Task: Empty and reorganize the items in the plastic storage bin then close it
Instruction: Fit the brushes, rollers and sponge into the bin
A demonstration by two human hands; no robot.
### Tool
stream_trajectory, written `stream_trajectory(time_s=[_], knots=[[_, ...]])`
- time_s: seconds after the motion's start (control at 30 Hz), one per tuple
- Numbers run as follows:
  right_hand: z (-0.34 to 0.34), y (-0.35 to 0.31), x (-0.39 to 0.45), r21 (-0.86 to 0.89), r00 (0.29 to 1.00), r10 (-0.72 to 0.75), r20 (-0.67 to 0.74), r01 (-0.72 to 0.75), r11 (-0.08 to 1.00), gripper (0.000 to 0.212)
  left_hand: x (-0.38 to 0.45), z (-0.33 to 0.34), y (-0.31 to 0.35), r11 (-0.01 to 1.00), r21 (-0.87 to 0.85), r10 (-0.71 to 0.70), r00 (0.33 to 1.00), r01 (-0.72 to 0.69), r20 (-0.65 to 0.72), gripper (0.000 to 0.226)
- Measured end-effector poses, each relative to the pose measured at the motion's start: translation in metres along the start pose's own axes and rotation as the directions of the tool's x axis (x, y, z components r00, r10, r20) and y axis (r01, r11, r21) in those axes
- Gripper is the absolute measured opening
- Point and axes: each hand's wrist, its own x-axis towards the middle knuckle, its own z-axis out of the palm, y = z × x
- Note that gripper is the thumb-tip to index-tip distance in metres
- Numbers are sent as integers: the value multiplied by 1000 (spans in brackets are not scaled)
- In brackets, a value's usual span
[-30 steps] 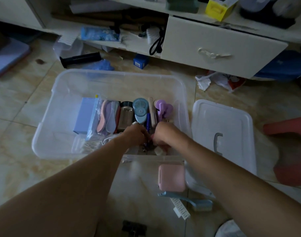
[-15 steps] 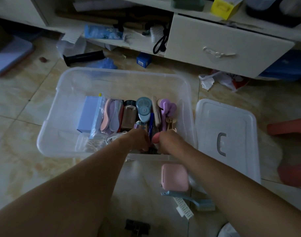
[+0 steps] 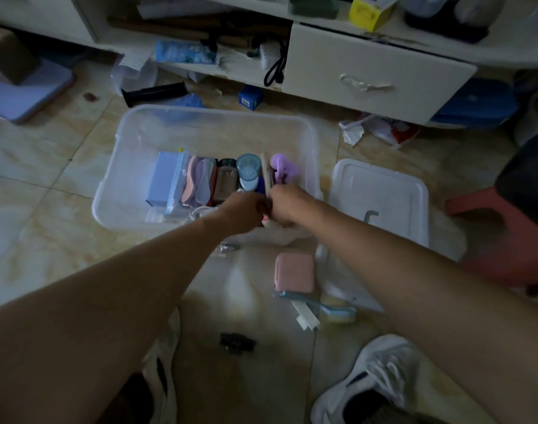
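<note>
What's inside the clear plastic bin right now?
The bin holds a blue box, a jar, a round teal case and a purple item. Both hands hide what lies nearest.

Your bin is clear, smooth plastic w/ a slight frosted haze; lid same plastic, translucent white. Floor tiles look glossy, marbled stone or ceramic. Drawer front is matt white-painted wood. Pink case is matt plastic. Your shoe is white cloth mesh. Stool is matt red plastic.
</note>
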Motion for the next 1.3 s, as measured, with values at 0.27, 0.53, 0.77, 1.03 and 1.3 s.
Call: stream_trajectory(time_s=[0.27, 0.53, 0.77, 1.03, 1.3], knots=[[-17, 29, -90, 285, 986, 56, -159, -9, 958, 27, -68, -10, 30, 985, -83, 141, 979, -154, -144, 25], [59, 70, -116, 285, 945, 180, 273, -258, 923, 19, -76, 57, 46, 992, 87, 56, 938, -91, 342, 26], [176, 86, -74, 418, 921, 353, 167, -390, 820, 42, -41, 126, 33, 990, 26, -140, 914, 141, 382, 46], [201, 74, -42, 644, 832, 500, 241, -523, 559, 38, -22, 155, 14, 797, -418, -297, 885, 437, 358, 33], [177, 77, -47, 775, 865, 418, 277, -459, 436, 50, -35, 133, 10, 568, -609, -359, 833, 553, 421, 23]])
